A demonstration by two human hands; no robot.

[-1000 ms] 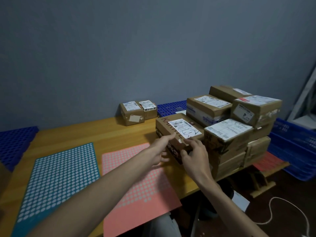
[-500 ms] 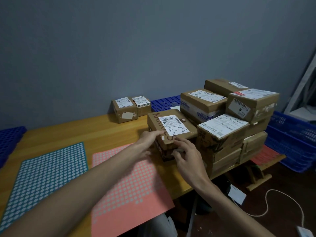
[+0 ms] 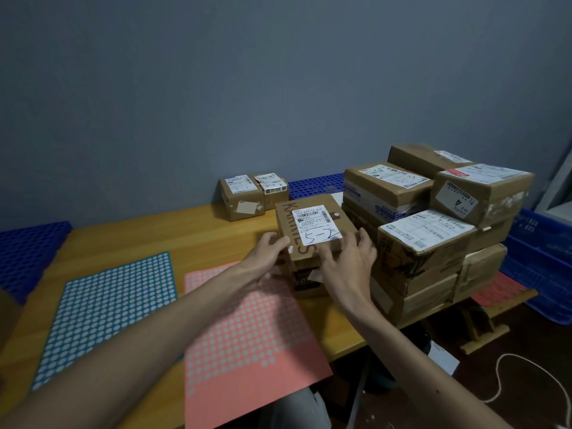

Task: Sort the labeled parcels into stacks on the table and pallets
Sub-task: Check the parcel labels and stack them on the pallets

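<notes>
Wooden table (image 3: pixel 123 239): left grip (image 3: pixel 267 252) and right grip (image 3: pixel 346 264) both clasp the parcel (image 3: pixel 312 224) (marked 5-2).

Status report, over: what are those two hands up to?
Left hand, right hand: both gripping the 5-2 parcel. Label faces up. Tall parcel stack close on its right, crowding the right hand.
</notes>
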